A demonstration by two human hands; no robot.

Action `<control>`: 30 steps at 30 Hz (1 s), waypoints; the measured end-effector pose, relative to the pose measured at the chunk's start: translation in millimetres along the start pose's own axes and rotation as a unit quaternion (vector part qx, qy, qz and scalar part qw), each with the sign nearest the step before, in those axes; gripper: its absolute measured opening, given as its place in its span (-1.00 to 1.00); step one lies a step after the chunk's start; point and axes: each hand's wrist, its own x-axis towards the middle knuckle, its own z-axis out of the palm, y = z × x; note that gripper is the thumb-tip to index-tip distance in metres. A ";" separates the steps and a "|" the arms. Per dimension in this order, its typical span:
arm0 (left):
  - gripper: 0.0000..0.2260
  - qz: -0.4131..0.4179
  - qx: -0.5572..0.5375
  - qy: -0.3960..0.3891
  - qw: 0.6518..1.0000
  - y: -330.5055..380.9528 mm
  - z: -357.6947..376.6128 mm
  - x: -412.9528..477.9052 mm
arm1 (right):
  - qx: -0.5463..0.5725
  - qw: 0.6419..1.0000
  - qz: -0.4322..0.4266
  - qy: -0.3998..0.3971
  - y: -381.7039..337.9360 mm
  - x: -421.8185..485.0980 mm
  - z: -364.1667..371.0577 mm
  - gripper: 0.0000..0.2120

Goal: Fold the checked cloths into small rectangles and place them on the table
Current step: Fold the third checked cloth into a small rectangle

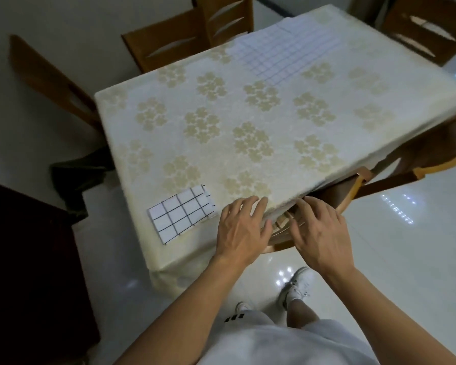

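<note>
Floral-covered bench is carrying a folded checked cloth just inside its near edge and a spread checked cloth by the far edge, well apart; left hand and right hand are hovering at the near edge, grips wide, holding nothing

**Pale kit all over**

Looking down now: my left hand and right hand are bare, forearms uncovered. Pale grey soft fabric top, matching pale shorts with a small black barred mark, and white lace-up sneakers with dark trim.
</note>
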 end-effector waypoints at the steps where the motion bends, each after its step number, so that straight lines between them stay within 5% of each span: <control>1: -0.60 0.007 0.000 -0.001 1.000 4.2 1.4 5.0 | 0.001 1.000 0.009 0.008 4.7 0.3 -1.8 -0.56; 11: -0.62 0.064 -0.009 -0.003 0.998 82.4 29.8 68.0 | 0.009 0.996 0.089 0.006 100.4 18.6 -8.1 -0.54; 30: -0.64 0.122 0.032 -0.034 0.991 353.3 117.5 243.1 | -0.017 0.991 0.130 0.003 425.7 84.4 -70.4 -0.55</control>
